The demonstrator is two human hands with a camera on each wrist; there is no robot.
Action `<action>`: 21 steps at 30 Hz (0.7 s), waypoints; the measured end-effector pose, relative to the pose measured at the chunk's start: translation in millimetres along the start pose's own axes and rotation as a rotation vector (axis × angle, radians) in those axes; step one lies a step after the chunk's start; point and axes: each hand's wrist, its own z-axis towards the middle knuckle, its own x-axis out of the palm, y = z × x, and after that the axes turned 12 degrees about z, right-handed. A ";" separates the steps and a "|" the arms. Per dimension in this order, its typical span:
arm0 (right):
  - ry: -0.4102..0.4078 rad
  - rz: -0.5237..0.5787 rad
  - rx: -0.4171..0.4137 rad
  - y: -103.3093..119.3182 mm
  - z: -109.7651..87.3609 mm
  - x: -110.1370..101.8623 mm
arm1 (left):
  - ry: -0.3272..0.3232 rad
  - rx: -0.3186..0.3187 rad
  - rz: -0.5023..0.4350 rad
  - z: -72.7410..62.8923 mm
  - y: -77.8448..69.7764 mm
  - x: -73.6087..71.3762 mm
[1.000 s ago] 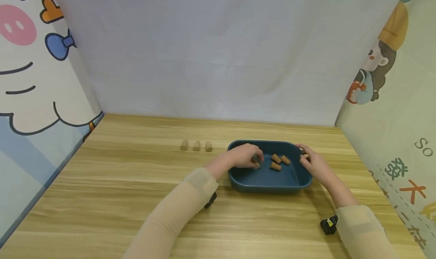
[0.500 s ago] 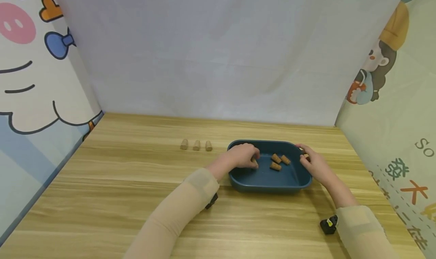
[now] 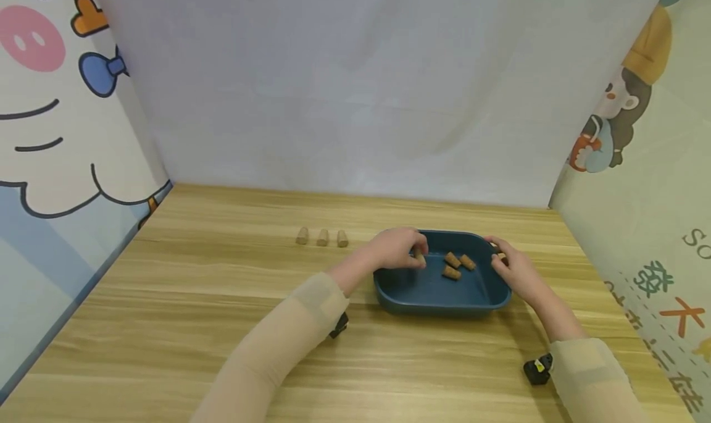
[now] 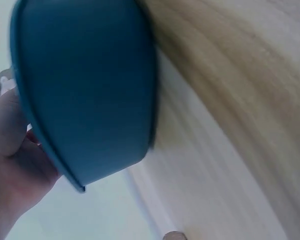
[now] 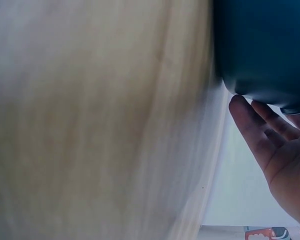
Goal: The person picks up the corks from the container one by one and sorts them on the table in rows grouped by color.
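Observation:
A dark blue oblong dish (image 3: pixel 444 305) sits on the table with three brown corks (image 3: pixel 452 272) lying in its right half. My left hand (image 3: pixel 397 249) reaches over the dish's left rim and pinches another cork (image 3: pixel 420 259) between thumb and fingers, above the dish floor. In the left wrist view the dish's outer wall (image 4: pixel 90 90) fills much of the picture, beside part of the hand (image 4: pixel 15 160). At the dish's right end, my right hand (image 3: pixel 513 268) holds the rim, thumb at the edge. Its fingers (image 5: pixel 255 132) lie along the outside under the rim.
Three paler tapered corks (image 3: pixel 323 238) stand in a row on the wooden table (image 3: pixel 222 324), left of the dish. A white backdrop (image 3: pixel 355 102) closes off the back, and printed sheets hang at both sides.
My left hand has risen slightly inside the dish with the cork in its pinch. The right hand stays on the dish's right end. The other corks keep their places.

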 end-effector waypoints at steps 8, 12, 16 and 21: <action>-0.007 -0.021 0.001 0.2 -1.2 -0.3 | -0.057 0.032 -0.085 -16.5 2.2 -16.1; -0.009 -0.021 -0.003 0.0 -1.3 -0.7 | -0.070 0.012 -0.134 -25.7 4.1 -25.8; 0.000 -0.015 0.007 -0.3 -1.1 -1.2 | -0.095 0.007 -0.148 -35.6 7.4 -34.8; 0.004 -0.007 0.008 0.4 -0.3 -0.6 | -0.131 0.022 -0.159 -50.1 15.6 -45.0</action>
